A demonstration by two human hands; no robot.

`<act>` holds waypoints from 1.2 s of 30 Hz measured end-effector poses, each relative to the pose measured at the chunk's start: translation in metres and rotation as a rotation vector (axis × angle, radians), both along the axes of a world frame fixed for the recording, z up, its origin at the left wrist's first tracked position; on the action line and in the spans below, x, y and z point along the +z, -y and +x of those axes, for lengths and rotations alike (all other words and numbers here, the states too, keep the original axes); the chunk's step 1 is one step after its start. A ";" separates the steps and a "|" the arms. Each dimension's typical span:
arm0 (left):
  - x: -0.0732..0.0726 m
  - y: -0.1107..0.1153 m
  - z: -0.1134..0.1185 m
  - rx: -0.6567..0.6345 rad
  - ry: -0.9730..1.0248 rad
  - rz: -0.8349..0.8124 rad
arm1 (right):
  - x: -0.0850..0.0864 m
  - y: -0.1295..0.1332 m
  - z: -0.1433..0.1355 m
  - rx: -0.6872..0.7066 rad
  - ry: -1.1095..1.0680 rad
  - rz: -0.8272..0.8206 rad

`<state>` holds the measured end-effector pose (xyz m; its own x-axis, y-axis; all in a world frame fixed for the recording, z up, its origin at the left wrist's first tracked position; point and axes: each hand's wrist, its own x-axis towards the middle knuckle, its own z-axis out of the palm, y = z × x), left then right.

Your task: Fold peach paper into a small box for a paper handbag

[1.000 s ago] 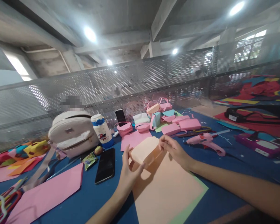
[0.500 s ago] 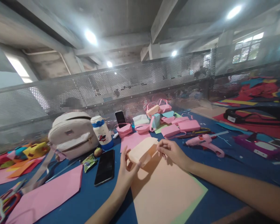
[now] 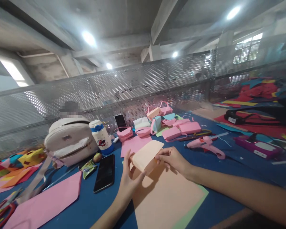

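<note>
A small folded peach paper piece (image 3: 146,156) is held up between both hands, over a large peach sheet (image 3: 169,200) that lies on a green one. My left hand (image 3: 131,176) grips its left side, thumb at the near edge and fingers behind. At its right edge my right hand (image 3: 170,159) pinches the paper between thumb and fingers. Beyond them, small pink paper bags (image 3: 173,133) and a pink sheet (image 3: 135,144) rest on the blue table.
On the left are a white backpack (image 3: 70,140), a bottle (image 3: 101,138), a black phone (image 3: 105,173), a pink sheet (image 3: 47,203) and scissors (image 3: 4,210). A pink glue gun (image 3: 206,146) and purple device (image 3: 258,148) lie right. A perforated metal panel (image 3: 133,86) stands behind.
My right hand has moved slightly down the right edge of the folded piece, whose top flap now shows broader and lifted at the right. The whole view has shifted slightly.
</note>
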<state>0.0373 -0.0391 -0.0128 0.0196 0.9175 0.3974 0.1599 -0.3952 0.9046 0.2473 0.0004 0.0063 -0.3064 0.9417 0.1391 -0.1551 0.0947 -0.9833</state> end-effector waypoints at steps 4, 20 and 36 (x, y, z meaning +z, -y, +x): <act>0.000 0.001 0.001 0.004 -0.004 0.005 | -0.005 0.001 -0.003 0.034 -0.052 -0.029; 0.004 0.000 -0.001 0.163 -0.052 0.069 | 0.007 0.003 0.001 0.000 -0.038 -0.004; 0.003 -0.005 -0.004 0.212 0.037 -0.012 | 0.005 0.001 0.000 0.156 -0.252 -0.075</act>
